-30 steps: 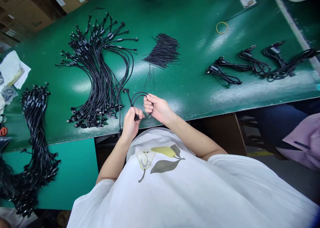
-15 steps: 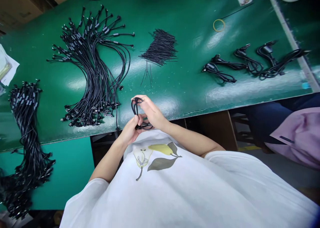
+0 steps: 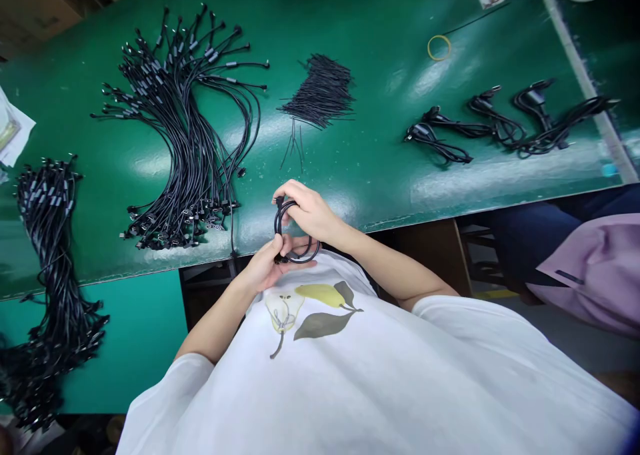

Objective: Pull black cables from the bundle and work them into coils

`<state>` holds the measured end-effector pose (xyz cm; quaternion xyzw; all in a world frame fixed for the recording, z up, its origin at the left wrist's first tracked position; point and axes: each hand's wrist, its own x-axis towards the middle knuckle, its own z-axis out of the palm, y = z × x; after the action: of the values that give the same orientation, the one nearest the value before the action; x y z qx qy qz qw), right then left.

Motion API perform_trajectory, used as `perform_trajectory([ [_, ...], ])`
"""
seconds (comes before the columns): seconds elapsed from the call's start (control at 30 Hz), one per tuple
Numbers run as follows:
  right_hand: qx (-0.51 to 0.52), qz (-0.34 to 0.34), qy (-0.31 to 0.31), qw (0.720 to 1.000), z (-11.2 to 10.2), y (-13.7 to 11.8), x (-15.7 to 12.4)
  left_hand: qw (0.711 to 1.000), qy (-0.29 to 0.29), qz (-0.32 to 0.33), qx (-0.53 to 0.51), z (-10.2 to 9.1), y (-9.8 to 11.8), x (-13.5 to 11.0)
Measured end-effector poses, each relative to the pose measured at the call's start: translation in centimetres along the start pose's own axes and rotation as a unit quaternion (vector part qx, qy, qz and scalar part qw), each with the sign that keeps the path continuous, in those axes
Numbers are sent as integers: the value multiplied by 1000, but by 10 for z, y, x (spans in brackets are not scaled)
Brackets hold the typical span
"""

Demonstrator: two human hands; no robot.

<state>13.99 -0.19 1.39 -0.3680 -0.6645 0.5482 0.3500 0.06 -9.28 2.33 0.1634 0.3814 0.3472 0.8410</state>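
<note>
A black cable (image 3: 277, 227), looped into a small coil, is held between my two hands at the table's front edge. My left hand (image 3: 265, 263) pinches the lower part of the coil between thumb and fingers. Around the top of the loop, near a connector, curl the fingers of my right hand (image 3: 311, 210). Beyond them on the table lies a pile of short black twist ties (image 3: 321, 92), with a few loose ones in front. A large fanned bundle of black cables (image 3: 187, 128) with grey sleeves spreads to the left.
Several coiled, tied cables (image 3: 493, 125) lie at the right. Another cable bundle (image 3: 50, 242) drapes over the left edge onto a lower green surface (image 3: 135, 348). A yellow rubber band (image 3: 439, 47) lies farther back. Someone in pink clothing (image 3: 595, 268) sits at the right.
Both hands have shifted slightly right with the cable. It now forms a rounder, wider loop, and my right hand has moved up and over its top.
</note>
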Motion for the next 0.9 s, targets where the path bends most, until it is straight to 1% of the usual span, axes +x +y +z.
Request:
perform_trajectory([
  [0.03, 73, 30, -8, 997, 2, -1, 1, 1000, -14, -6, -21, 2, -2, 0],
  [0.1, 206, 83, -4, 975, 5, -5, 3, 998, -30, -16, -51, 6, -4, 0],
  [0.13, 250, 98, 5, 963, 6, -7, 4, 997, -34, -18, -60, 9, -4, 0],
  [0.17, 276, 104, 18, 955, 7, -10, 5, 997, -39, -18, -64, 13, -4, 1],
  [0.23, 298, 92, 32, 950, 7, -15, 7, 997, -46, -12, -61, 19, -3, 3],
  [0.3, 331, 86, 18, 939, 3, -18, 8, 998, -36, 10, -44, 23, -1, 5],
  [0.4, 419, 114, 4, 901, -4, -18, 4, 996, 21, 84, 15, 18, 1, 8],
  [0.43, 438, 128, 2, 890, -6, -16, 1, 993, 35, 107, 41, 13, 1, 10],
  [0.47, 445, 144, -9, 884, -7, -13, -2, 990, 35, 121, 71, 9, 2, 12],
  [0.5, 440, 163, -36, 883, -7, -10, -5, 987, 21, 123, 104, 4, 1, 13],
  [0.57, 411, 192, -125, 882, -5, -4, -9, 980, -41, 93, 170, -3, 0, 17],
  [0.6, 401, 188, -162, 882, -3, -2, -10, 976, -71, 76, 190, -5, -1, 18],
  [0.63, 398, 172, -183, 882, -1, 0, -9, 975, -90, 65, 192, -5, -2, 19],
  [0.67, 403, 147, -184, 884, 0, 1, -8, 977, -95, 59, 179, -3, -2, 20],
  [0.7, 409, 119, -173, 888, 1, 2, -6, 982, -89, 57, 158, -1, -2, 21],
  [0.77, 404, 87, -147, 899, 1, 0, -2, 988, -65, 66, 120, 3, 1, 20],
  [0.83, 363, 99, -136, 916, -2, -3, 0, 989, -59, 65, 122, 4, 7, 20],
  [0.9, 308, 137, -146, 930, -6, -7, 0, 987, -66, 47, 140, 2, 15, 19],
])
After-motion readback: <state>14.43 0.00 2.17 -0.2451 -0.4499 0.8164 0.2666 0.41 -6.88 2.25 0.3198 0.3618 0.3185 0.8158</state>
